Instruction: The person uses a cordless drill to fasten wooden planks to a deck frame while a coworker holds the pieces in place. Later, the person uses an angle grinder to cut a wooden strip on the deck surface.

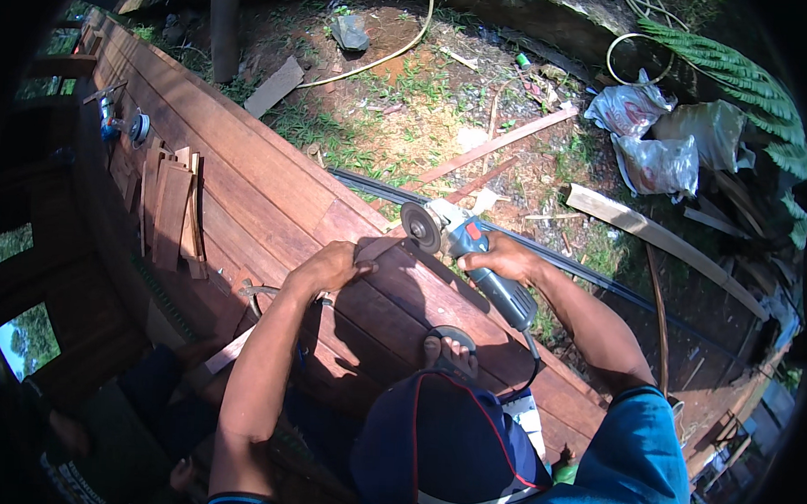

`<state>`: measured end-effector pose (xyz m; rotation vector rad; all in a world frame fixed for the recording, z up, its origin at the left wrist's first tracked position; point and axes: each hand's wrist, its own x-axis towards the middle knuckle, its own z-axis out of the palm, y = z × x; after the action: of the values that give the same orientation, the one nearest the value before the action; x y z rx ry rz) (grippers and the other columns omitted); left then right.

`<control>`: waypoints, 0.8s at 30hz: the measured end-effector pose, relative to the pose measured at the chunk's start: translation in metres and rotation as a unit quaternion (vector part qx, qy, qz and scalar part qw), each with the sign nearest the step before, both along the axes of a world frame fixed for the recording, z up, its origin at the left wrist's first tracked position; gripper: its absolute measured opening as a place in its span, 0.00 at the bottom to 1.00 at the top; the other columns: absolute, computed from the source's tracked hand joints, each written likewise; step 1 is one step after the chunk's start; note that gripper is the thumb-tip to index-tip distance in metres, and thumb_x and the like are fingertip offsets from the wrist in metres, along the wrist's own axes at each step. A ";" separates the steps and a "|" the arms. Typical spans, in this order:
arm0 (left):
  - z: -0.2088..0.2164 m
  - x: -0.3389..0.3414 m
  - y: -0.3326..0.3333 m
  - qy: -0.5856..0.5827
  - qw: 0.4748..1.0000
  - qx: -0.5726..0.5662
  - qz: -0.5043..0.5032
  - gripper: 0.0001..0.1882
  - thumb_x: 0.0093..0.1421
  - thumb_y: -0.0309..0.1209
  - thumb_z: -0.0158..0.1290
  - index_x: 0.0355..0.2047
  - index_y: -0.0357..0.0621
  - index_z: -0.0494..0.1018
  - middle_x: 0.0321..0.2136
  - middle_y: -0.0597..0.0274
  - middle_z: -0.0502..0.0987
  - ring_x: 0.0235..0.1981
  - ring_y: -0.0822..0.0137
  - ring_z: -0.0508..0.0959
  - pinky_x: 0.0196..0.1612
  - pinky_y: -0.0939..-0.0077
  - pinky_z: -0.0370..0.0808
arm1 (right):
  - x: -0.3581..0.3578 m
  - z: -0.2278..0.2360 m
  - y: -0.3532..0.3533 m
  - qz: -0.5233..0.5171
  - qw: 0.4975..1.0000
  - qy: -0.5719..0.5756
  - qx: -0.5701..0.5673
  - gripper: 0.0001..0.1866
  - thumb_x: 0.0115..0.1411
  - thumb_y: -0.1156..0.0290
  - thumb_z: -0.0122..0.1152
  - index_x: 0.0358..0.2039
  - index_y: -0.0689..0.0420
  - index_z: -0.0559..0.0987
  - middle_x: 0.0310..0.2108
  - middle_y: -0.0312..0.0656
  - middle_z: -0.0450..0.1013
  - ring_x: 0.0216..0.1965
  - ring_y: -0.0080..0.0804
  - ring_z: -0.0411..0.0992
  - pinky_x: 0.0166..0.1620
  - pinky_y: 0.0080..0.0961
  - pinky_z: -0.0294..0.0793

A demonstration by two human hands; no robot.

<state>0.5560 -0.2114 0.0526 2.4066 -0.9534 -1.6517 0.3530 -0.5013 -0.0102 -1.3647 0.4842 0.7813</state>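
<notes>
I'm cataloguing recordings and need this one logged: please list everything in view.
Angle grinder: 1, blue-grey, centre
Wood piece: 1, brown, left of grinder
Planked surface: 1, reddish-brown, diagonal across view
Wood strips: several, brown, left
Power tool: 1, blue, upper left
Hose: 1, pale, top
Plastic bags: about three, whitish, upper right
Fern: green, upper right
Curved board: 1, pale brown, right
Co-worker: 1, dark clothing, lower left
Ground litter: too small to count
Cap: 1, navy, bottom centre
Foot: 1, sandalled, on planks
Left hand: 1, holding wood piece
Right hand: 1, gripping grinder
</notes>
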 end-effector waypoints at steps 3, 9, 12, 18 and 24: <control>0.000 0.000 -0.001 0.008 1.000 -0.002 0.001 0.31 0.66 0.54 0.56 0.47 0.32 0.77 0.41 0.33 0.81 0.50 0.38 0.80 0.53 0.49 0.74 | 0.002 0.002 0.000 -0.002 1.000 0.001 -0.003 0.41 0.49 0.45 0.75 0.56 0.61 0.78 0.43 0.49 0.81 0.42 0.38 0.80 0.46 0.36 0.80; 0.001 0.000 -0.001 0.018 1.000 -0.010 0.010 0.30 0.65 0.53 0.57 0.48 0.33 0.77 0.43 0.33 0.81 0.50 0.37 0.79 0.54 0.49 0.74 | 0.001 0.000 0.000 -0.004 1.000 0.008 0.002 0.40 0.49 0.46 0.76 0.56 0.61 0.78 0.44 0.48 0.80 0.44 0.38 0.80 0.48 0.37 0.79; 0.000 -0.001 0.000 0.012 1.000 -0.008 0.007 0.30 0.65 0.53 0.57 0.47 0.33 0.77 0.43 0.33 0.81 0.50 0.37 0.79 0.54 0.49 0.74 | 0.000 -0.001 0.001 -0.007 1.000 0.006 0.004 0.39 0.50 0.48 0.75 0.55 0.62 0.78 0.44 0.48 0.80 0.45 0.38 0.79 0.49 0.37 0.78; -0.006 0.000 0.004 0.015 0.999 -0.033 -0.004 0.31 0.65 0.55 0.56 0.48 0.33 0.77 0.42 0.32 0.80 0.50 0.36 0.79 0.54 0.48 0.73 | 0.002 -0.002 0.003 -0.013 1.000 -0.026 -0.007 0.36 0.51 0.50 0.75 0.54 0.61 0.79 0.44 0.47 0.81 0.44 0.37 0.79 0.49 0.35 0.78; -0.006 -0.003 0.005 -0.016 1.000 -0.009 -0.001 0.33 0.64 0.56 0.56 0.51 0.35 0.76 0.43 0.32 0.80 0.51 0.36 0.78 0.54 0.48 0.73 | 0.004 -0.003 0.001 -0.007 0.999 -0.036 -0.023 0.34 0.52 0.50 0.75 0.52 0.61 0.81 0.43 0.47 0.81 0.43 0.37 0.79 0.49 0.35 0.77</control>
<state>0.5529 -0.2067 0.0464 2.4286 -0.9726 -1.6019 0.3573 -0.5005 -0.0129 -1.4266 0.4570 0.7115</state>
